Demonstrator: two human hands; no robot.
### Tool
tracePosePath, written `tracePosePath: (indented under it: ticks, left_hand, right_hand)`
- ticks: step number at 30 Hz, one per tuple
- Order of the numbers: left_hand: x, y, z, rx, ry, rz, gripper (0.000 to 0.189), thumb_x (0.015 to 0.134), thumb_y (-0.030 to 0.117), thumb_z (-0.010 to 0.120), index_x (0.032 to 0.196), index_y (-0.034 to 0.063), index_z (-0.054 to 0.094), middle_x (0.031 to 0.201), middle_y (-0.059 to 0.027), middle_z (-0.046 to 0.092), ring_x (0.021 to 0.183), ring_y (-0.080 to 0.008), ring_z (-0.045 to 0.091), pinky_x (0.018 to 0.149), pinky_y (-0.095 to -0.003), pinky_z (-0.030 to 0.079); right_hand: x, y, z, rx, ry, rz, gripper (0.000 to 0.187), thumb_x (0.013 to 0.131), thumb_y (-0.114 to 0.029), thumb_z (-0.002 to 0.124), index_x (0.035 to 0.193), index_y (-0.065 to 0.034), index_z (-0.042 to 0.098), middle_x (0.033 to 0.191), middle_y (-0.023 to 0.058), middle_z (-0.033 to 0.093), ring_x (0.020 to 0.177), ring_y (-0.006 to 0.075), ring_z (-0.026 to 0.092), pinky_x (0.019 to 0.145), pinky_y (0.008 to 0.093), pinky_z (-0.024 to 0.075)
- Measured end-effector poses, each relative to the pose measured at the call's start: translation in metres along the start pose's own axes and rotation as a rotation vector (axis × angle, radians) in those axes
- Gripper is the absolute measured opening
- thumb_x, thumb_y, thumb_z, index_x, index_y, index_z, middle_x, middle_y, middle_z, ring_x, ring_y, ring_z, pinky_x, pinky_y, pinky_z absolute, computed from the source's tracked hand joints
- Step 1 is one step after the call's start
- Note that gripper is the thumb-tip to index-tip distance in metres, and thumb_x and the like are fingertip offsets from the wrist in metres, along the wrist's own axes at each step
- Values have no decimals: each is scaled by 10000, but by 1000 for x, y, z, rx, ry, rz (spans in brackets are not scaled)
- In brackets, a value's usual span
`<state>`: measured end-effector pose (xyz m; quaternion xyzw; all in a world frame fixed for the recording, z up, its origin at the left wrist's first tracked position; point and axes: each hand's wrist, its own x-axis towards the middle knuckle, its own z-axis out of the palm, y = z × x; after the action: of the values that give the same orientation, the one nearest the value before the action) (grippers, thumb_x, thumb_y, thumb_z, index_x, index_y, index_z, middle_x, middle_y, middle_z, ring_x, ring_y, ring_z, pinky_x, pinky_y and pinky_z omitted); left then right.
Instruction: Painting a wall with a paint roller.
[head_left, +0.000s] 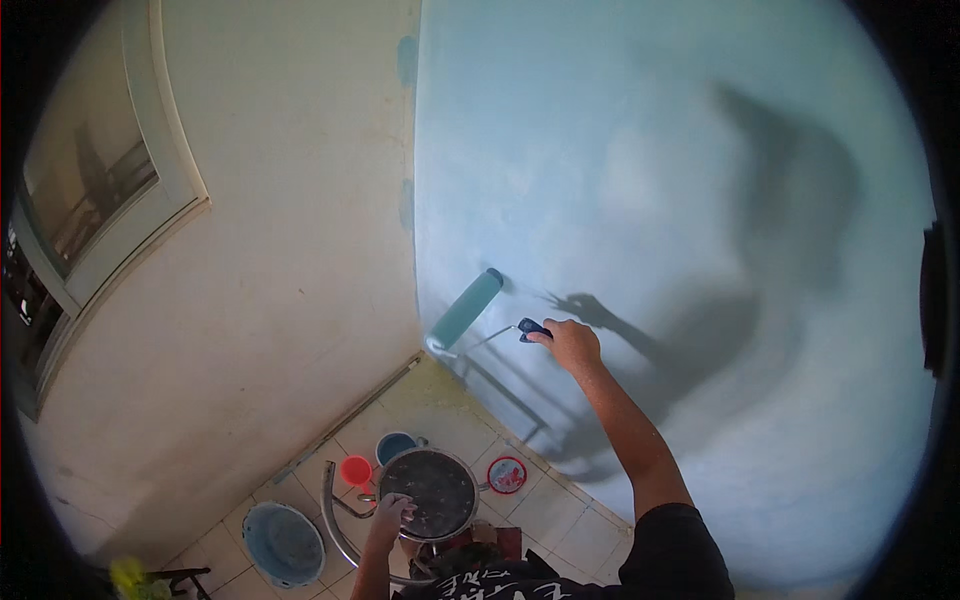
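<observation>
My right hand (574, 343) grips the dark handle of a paint roller (469, 309). The roller's long green-blue sleeve lies slantwise at the light blue wall (600, 187), low down by the corner with the off-white wall (300, 225). A thin bent metal rod joins the sleeve to the handle. Lower in view, my left hand (394, 514) is over the near left edge of a round dark top with a metal rim (429, 491), perhaps a stool seat. Its fingers are loosely bent and slightly apart, with nothing seen in them. Whether it touches the rim is hard to tell.
On the tiled floor (555, 510) stand a blue basin (283, 544), a red cup (356, 471), a blue container (395, 448) and a red-rimmed tub (508, 475). A curved metal tube (334, 517) rises beside the round top. At far left is a framed window (97, 150).
</observation>
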<state>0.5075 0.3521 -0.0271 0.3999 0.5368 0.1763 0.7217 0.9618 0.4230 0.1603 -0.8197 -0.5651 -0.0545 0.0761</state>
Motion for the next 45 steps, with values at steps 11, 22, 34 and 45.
tracePosePath:
  ticks: [11, 22, 34, 45]
  left_hand:
    - [10, 1, -12, -4, -13, 41, 202, 915, 175, 501, 994, 11, 588, 846, -87, 667, 692, -138, 591, 620, -265, 464]
    - [12, -2, -4, 0, -44, 17, 212, 919, 195, 482, 1005, 32, 588, 859, -70, 673, 680, -124, 575, 599, -255, 447]
    - [-1, 4, -2, 23, 4, 29, 215, 921, 181, 491, 1000, 5, 588, 866, -98, 673, 730, -146, 595, 668, -267, 462]
    - [10, -6, -4, 11, -20, 60, 216, 932, 186, 491, 1009, 4, 580, 881, -100, 669, 742, -146, 590, 683, -267, 463]
  right_hand:
    - [-1, 8, -17, -29, 4, -7, 514, 827, -611, 546, 790, -103, 619, 646, 126, 610, 624, 339, 614, 527, 445, 465]
    - [3, -10, -17, -47, -8, 3, 536, 827, -604, 554, 767, -76, 625, 676, 128, 625, 657, 332, 633, 562, 444, 482]
    - [2, -20, -7, 78, -144, -4, 526, 829, -587, 574, 723, -73, 619, 694, 130, 624, 676, 338, 628, 577, 452, 470]
    - [12, -28, 29, -97, -18, -134, 533, 823, -593, 558, 763, -69, 637, 666, 130, 630, 636, 321, 641, 563, 416, 502]
